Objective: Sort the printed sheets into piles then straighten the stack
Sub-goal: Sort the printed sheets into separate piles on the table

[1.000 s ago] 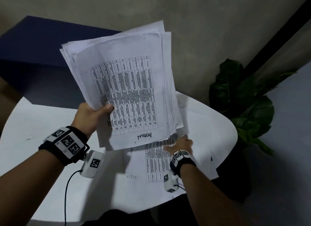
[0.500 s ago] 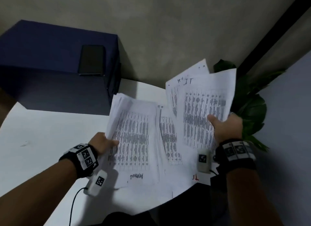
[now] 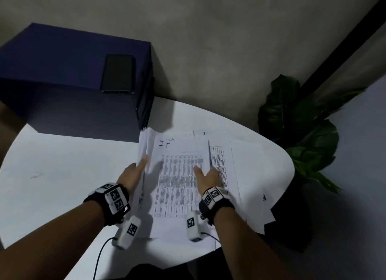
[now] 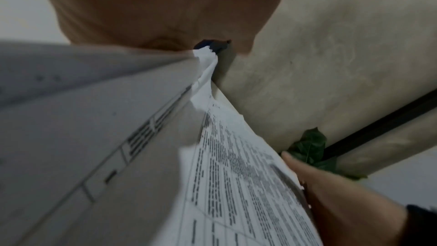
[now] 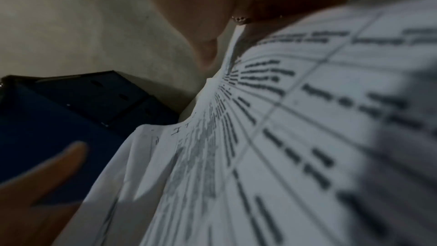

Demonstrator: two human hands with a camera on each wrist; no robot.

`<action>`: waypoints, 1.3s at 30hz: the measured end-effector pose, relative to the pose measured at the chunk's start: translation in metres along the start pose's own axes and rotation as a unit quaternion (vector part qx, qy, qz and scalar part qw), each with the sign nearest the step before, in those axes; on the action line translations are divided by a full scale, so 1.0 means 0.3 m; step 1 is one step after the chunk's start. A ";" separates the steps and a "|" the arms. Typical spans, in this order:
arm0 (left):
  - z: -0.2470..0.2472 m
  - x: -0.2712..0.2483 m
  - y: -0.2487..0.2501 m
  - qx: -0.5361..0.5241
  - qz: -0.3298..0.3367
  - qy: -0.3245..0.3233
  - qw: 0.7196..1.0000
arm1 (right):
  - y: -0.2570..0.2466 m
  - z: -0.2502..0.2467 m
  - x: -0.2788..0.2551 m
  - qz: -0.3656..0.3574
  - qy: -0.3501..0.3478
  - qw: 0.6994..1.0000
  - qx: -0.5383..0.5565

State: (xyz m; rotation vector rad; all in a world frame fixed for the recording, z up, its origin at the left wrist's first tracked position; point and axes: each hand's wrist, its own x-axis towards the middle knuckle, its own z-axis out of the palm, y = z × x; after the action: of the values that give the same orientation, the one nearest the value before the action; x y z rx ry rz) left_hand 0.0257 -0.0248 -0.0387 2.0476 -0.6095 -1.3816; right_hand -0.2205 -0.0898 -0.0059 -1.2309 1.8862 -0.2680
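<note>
The stack of printed sheets (image 3: 177, 181) lies flat on the white round table (image 3: 62, 175), toward its right half, the top sheet marked "IT" at its far end. More loose sheets (image 3: 246, 175) spread out from under the stack to the right, some overhanging the table's edge.

The left hand (image 3: 133, 173) stands edge-on against the stack's left side, fingers straight and pressed along the paper edges. The right hand (image 3: 206, 175) lies on the stack's right part, thumb out and fingers extended flat; it holds nothing.

The head view alone shows the whole layout. The left wrist view shows the left-side sheet edges (image 4: 208, 74) bunched and curling up against the palm, and the other hand's thumb (image 4: 305, 167) across the page. The right wrist view is blurred, but shows the printed table rows (image 5: 283, 119) close under the palm.

Behind the stack a dark blue box (image 3: 73, 81) sits on the table with a black phone (image 3: 118, 73) on top. A green plant (image 3: 298, 129) stands off the table's right.
</note>
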 end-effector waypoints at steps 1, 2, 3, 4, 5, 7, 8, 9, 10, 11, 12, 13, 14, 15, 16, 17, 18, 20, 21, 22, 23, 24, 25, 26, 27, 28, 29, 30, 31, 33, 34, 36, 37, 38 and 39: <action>0.010 -0.038 0.026 0.057 0.026 0.008 0.998 | 0.012 0.000 0.007 0.003 0.036 0.998 -0.053; 0.020 -0.057 0.037 0.110 0.046 0.024 0.993 | 0.030 -0.022 0.023 0.018 0.077 0.991 -0.104; 0.032 -0.069 0.041 0.149 0.060 0.038 0.986 | 0.053 -0.054 0.042 0.048 0.105 0.984 -0.136; 0.040 -0.074 0.041 0.178 0.063 0.050 0.981 | 0.081 -0.085 0.063 0.075 0.116 0.980 -0.145; 0.044 -0.070 0.037 0.187 0.065 0.059 0.978 | 0.105 -0.108 0.081 0.085 0.109 0.981 -0.136; 0.048 -0.057 0.026 0.178 0.071 0.065 0.979 | 0.120 -0.125 0.091 0.061 0.072 0.990 -0.101; 0.048 -0.052 0.020 0.171 0.070 0.065 0.981 | 0.121 -0.125 0.095 0.052 0.057 0.994 -0.083; 0.052 -0.052 0.020 0.160 0.070 0.064 0.983 | 0.118 -0.119 0.101 0.057 0.048 0.995 -0.062; 0.055 -0.041 0.014 0.138 0.066 0.055 0.987 | 0.104 -0.117 0.099 0.071 0.035 0.996 -0.037; 0.060 -0.046 0.022 0.109 0.064 0.045 0.991 | 0.093 -0.113 0.098 0.086 0.021 0.996 -0.008; 0.066 -0.051 0.026 0.078 0.056 0.041 0.995 | 0.090 -0.105 0.096 0.093 0.009 0.996 0.018; 0.072 -0.052 0.036 0.056 0.052 0.042 0.996 | 0.087 -0.103 0.097 0.097 -0.005 0.994 0.040; 0.074 -0.052 0.033 0.054 0.047 0.048 0.996 | 0.085 -0.097 0.092 0.095 -0.022 0.994 0.054; 0.077 -0.048 0.027 0.076 0.056 0.057 0.994 | 0.090 -0.093 0.093 0.096 -0.035 0.993 0.055; 0.078 -0.045 0.017 0.106 0.066 0.066 0.990 | 0.092 -0.096 0.088 0.101 -0.047 0.992 0.059; 0.077 -0.045 0.011 0.137 0.069 0.072 0.986 | 0.096 -0.104 0.085 0.109 -0.056 0.990 0.064; 0.071 -0.049 0.011 0.157 0.072 0.079 0.982 | 0.105 -0.119 0.084 0.111 -0.057 0.990 0.069; 0.046 -0.052 0.012 0.171 0.082 0.086 0.978 | 0.127 -0.168 0.086 0.110 -0.039 0.990 0.080; 0.028 -0.053 0.017 0.170 0.090 0.086 0.978 | 0.138 -0.197 0.088 0.107 -0.021 0.990 0.092; 0.006 -0.048 0.016 0.164 0.104 0.091 0.977 | 0.150 -0.225 0.088 0.102 0.002 0.990 0.102; -0.017 -0.045 0.015 0.167 0.112 0.096 0.975 | 0.162 -0.251 0.088 0.090 0.021 0.990 0.102; -0.039 -0.044 0.015 0.168 0.121 0.100 0.973 | 0.168 -0.277 0.081 0.077 0.035 0.992 0.091; -0.058 -0.036 0.009 0.170 0.126 0.101 0.972 | 0.170 -0.297 0.072 0.070 0.051 0.993 0.078; -0.073 -0.032 0.006 0.174 0.130 0.100 0.971 | 0.179 -0.311 0.073 0.073 0.055 0.994 0.067; -0.084 -0.030 0.006 0.180 0.135 0.098 0.969 | 0.192 -0.317 0.080 0.080 0.046 0.994 0.065; -0.091 -0.030 0.009 0.186 0.140 0.094 0.968 | 0.201 -0.319 0.086 0.090 0.029 0.993 0.067; -0.093 -0.028 0.009 0.189 0.144 0.091 0.967 | 0.206 -0.316 0.090 0.096 0.016 0.993 0.072; -0.095 -0.027 0.010 0.188 0.145 0.087 0.967 | 0.209 -0.311 0.088 0.100 0.005 0.992 0.073; -0.096 -0.022 0.009 0.187 0.143 0.085 0.968 | 0.209 -0.300 0.083 0.103 -0.008 0.992 0.066; -0.093 -0.020 0.008 0.189 0.140 0.080 0.969 | 0.205 -0.267 0.071 0.104 -0.038 0.992 0.054; -0.090 -0.022 0.011 0.190 0.137 0.078 0.969 | 0.201 -0.245 0.066 0.102 -0.050 0.992 0.053; -0.088 -0.021 0.011 0.189 0.134 0.073 0.970 | 0.188 -0.209 0.054 0.103 -0.061 0.992 0.051; -0.090 -0.019 0.010 0.188 0.131 0.071 0.971 | 0.179 -0.206 0.052 0.099 -0.050 0.992 0.052; -0.092 -0.022 0.012 0.185 0.129 0.071 0.972 | 0.164 -0.221 0.046 0.088 -0.023 0.994 0.060; -0.094 -0.021 0.012 0.182 0.127 0.071 0.972 | 0.148 -0.245 0.041 0.061 0.014 0.995 0.072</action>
State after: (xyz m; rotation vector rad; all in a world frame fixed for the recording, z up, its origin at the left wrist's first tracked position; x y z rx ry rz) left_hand 0.0495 -0.0172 -0.0240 2.2297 -1.0846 -1.0205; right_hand -0.3059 -0.0969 0.0075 -1.0163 1.9231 -0.3514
